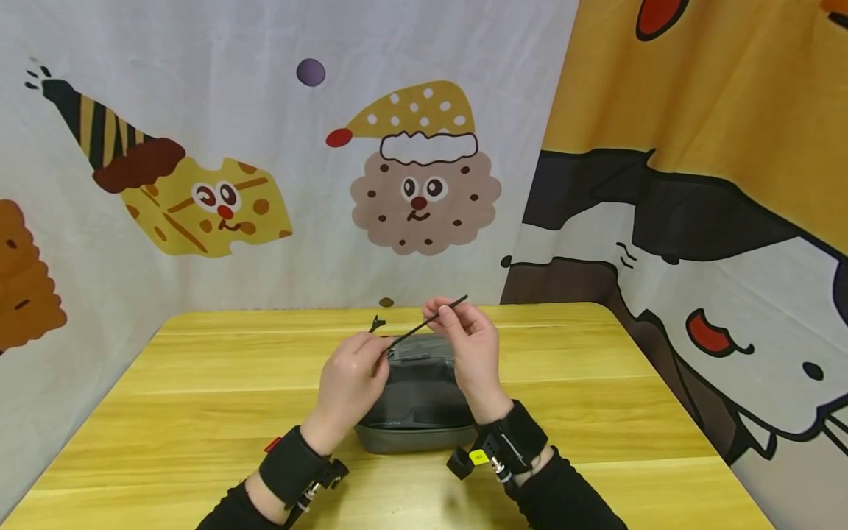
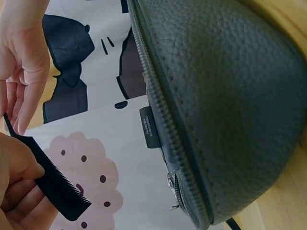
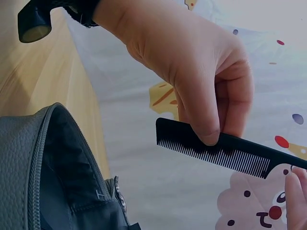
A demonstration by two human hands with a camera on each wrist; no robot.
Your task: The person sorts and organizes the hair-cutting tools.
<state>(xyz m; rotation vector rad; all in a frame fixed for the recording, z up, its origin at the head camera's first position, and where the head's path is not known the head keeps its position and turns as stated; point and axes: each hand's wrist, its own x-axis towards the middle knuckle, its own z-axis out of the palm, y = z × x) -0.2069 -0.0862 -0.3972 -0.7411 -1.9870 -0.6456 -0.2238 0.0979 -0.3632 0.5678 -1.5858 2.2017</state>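
Both hands hold one black rat-tail comb [image 1: 419,326] over an unzipped grey pebbled bag [image 1: 416,440]. My left hand [image 1: 351,379] grips the toothed part, its thumb lying flat along the comb [image 2: 53,184] in the left wrist view. At the thin tail, the thumb and fingers of my right hand [image 1: 475,353] pinch the comb. Only some fingertips of that hand [image 3: 296,199] show at the right edge of the right wrist view. The bag's dark lining [image 3: 72,179] is visible through its zipped opening.
The bag stands on a wood-grain table [image 1: 252,383]. A small black forked piece [image 1: 377,324] shows just behind its left side. A printed cartoon curtain [image 1: 238,110] hangs behind the table and along the right. Each wrist wears a black band with a small camera.
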